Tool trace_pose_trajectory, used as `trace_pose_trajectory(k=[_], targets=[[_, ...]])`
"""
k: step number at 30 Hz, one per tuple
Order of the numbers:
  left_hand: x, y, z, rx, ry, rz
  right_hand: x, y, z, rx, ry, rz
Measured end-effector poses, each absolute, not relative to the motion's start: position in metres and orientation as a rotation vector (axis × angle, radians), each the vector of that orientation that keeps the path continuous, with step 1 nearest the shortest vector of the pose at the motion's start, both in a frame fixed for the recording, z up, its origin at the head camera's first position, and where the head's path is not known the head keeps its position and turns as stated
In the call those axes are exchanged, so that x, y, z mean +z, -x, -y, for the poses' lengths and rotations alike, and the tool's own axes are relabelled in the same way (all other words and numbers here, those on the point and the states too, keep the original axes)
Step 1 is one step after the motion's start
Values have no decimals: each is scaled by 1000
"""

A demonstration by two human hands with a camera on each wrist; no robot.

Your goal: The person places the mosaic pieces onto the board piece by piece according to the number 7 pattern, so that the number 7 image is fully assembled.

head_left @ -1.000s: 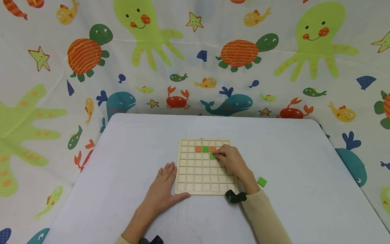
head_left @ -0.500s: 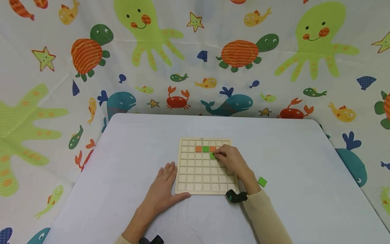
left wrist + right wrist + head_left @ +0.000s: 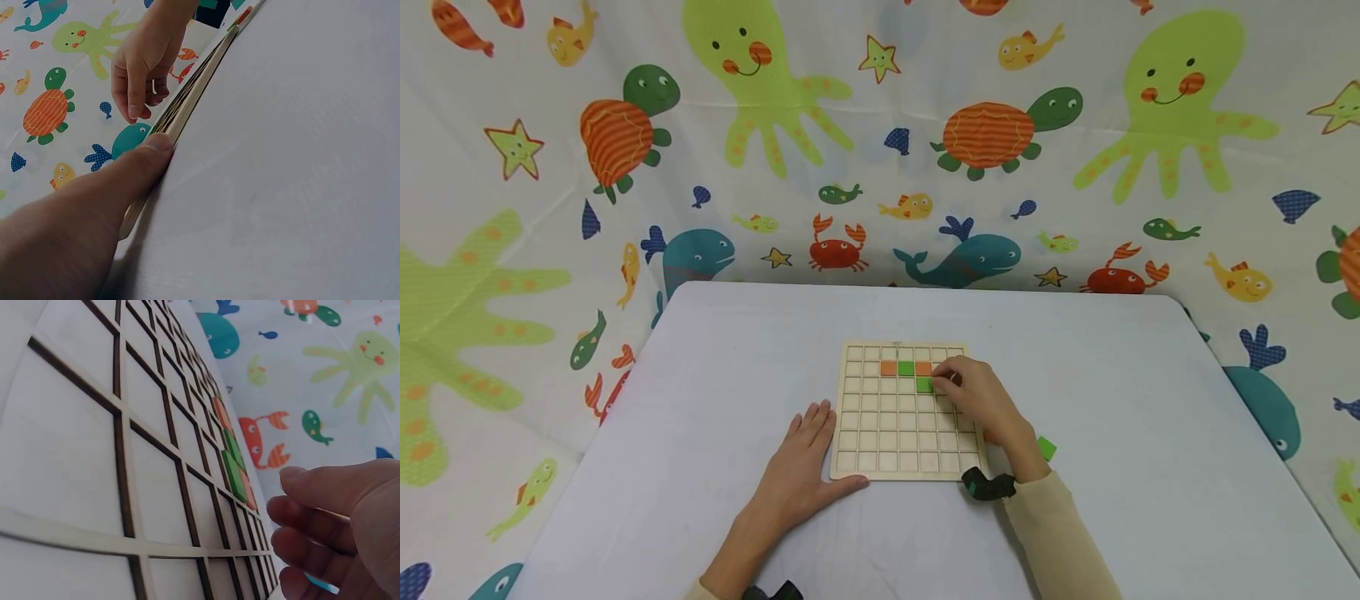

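"Toward the board's (image 3: 887, 437) far edge, is the nearer green tile (image 3: 923, 386) gripped?"

"No, it lies just beside the right hand (image 3: 979, 396), which holds nothing. The straight-fingered left hand (image 3: 800, 467) grips nothing either, touching the board's near left corner."

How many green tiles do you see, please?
3: on the board, one green tile in the second row from the top, another in the third; one on the table. More may be hidden.

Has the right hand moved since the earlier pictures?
Yes: in the head view, the right hand has shifted slightly to the right, judged against the grid board.
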State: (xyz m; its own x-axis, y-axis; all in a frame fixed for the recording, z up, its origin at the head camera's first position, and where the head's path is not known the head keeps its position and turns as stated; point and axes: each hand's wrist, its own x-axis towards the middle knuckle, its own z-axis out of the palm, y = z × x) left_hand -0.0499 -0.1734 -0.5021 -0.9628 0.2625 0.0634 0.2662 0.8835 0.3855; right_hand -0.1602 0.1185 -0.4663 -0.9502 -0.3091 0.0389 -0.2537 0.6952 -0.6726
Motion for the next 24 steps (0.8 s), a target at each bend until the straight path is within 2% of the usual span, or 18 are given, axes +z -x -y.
trace_pose_trajectory(k=[24], targets=[[-504,49,172,-611,430,3015,-454,154,-135,-1062,422,-2813]])
